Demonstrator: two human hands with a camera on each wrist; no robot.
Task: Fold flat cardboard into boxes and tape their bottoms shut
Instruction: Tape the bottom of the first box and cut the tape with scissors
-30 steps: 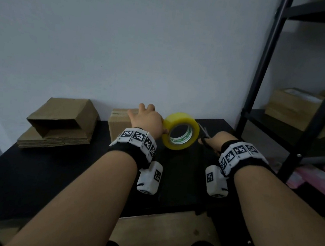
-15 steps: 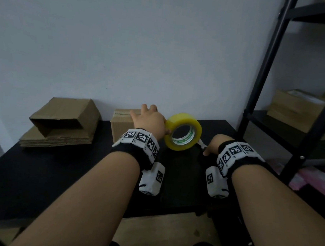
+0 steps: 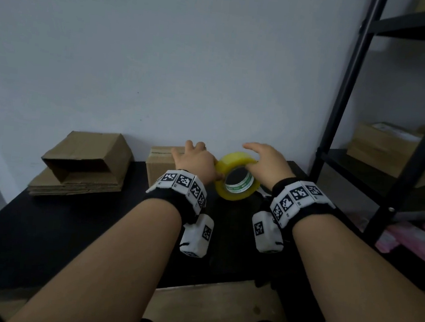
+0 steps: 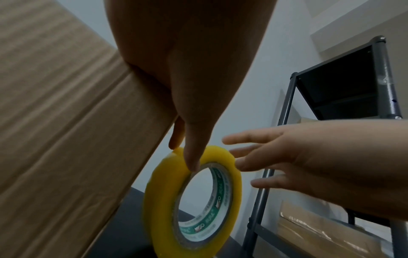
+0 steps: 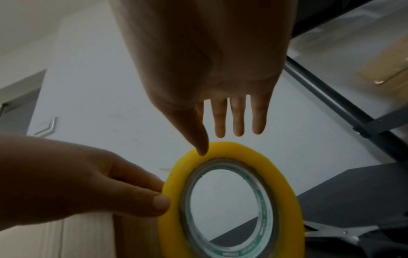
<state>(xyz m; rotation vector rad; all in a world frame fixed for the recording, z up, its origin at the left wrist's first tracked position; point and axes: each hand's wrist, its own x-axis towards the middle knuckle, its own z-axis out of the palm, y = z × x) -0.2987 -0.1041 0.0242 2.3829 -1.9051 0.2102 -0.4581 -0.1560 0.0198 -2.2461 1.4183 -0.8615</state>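
Observation:
A yellow tape roll (image 3: 232,159) stands on edge on the black table (image 3: 42,221), just right of a small folded cardboard box (image 3: 158,165). My left hand (image 3: 196,159) lies across the box top, and its thumb and a finger pinch the roll's left rim (image 4: 159,200). My right hand (image 3: 266,161) hovers over the roll with its fingers straight. In the right wrist view its thumb tip touches the top of the roll (image 5: 287,192). Scissors (image 5: 337,233) lie on the table beneath my right wrist.
A stack of flat cardboard (image 3: 77,186) sits at the back left of the table, with a half-opened box (image 3: 89,153) on top. A black metal shelf (image 3: 344,96) holding cartons stands to the right. The wall is right behind the box.
My right hand has let go of the scissors on the table and risen left onto the tape roll. The left hand has kept its hold on the roll and box.

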